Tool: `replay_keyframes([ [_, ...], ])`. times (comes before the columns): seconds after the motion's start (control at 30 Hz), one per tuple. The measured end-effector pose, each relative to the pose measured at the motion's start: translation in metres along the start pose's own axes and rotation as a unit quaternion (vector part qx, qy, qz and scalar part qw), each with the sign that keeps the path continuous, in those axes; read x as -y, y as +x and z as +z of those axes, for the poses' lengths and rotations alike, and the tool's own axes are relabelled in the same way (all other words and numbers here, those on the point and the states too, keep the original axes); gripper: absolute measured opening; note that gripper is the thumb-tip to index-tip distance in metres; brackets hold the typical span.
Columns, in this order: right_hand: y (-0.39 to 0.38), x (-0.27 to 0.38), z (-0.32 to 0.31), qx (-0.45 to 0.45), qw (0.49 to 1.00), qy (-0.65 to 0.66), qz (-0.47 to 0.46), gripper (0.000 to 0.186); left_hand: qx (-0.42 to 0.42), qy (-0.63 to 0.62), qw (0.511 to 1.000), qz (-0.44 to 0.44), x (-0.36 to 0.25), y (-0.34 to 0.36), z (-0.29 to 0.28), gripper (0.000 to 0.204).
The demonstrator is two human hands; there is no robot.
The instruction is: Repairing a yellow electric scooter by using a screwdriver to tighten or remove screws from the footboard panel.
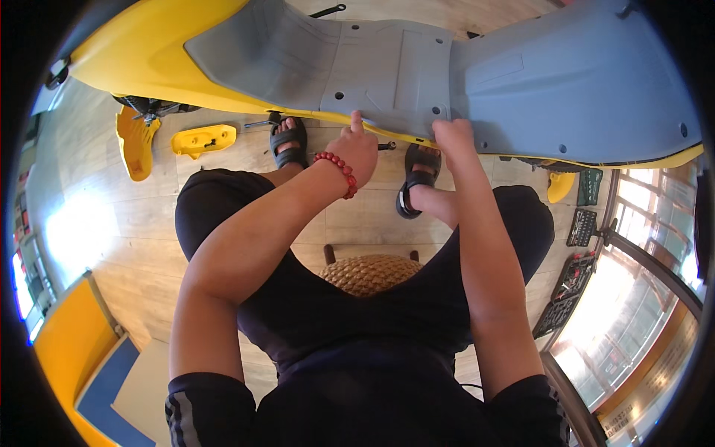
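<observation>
In front of me lies a scooter body with a grey-blue plastic floorboard (365, 67) and yellow outer panels (141, 52). A narrow yellow side trim (398, 134) runs along the floorboard's near edge. My left hand (357, 154), below a red beaded bracelet (340, 170), is at this edge, one digit pressed up onto it and the other fingers mostly hidden beneath. Farther right, my right hand (454, 137) is closed over the same edge, its knuckles beside a dark hole in the floorboard. Its fingertips are out of sight.
Two loose yellow covers (202, 141) (136, 145) lie on the wooden floor (223, 231) at left. Open tool cases (570, 290) with several bits and sockets stand at right. A woven stool (370, 274) is under me. A glass door (618, 320) rises at far right.
</observation>
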State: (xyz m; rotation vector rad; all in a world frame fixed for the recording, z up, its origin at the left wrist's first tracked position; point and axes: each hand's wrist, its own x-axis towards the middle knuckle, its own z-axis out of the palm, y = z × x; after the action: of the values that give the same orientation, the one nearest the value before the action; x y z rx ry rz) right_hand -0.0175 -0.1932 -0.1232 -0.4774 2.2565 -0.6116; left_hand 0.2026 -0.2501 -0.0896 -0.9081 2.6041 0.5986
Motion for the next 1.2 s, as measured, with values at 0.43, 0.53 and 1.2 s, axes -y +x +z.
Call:
replay_keyframes([
  [0.43, 0.014, -0.012, 0.007, -0.124, 0.988, -0.044, -0.076, 0.047, 0.031, -0.016, 0.999, 0.009, 0.005, -0.002, -0.015, 0.026],
  [0.53, 0.010, -0.014, 0.009, -0.166, 0.980, -0.046, -0.101, 0.051, 0.017, -0.017, 0.999, 0.025, 0.004, -0.006, -0.020, 0.027],
  [1.2, 0.021, -0.017, 0.008, -0.147, 0.984, 0.070, -0.076, 0.049, 0.066, -0.063, 0.995, 0.028, 0.005, -0.016, -0.030, 0.024],
])
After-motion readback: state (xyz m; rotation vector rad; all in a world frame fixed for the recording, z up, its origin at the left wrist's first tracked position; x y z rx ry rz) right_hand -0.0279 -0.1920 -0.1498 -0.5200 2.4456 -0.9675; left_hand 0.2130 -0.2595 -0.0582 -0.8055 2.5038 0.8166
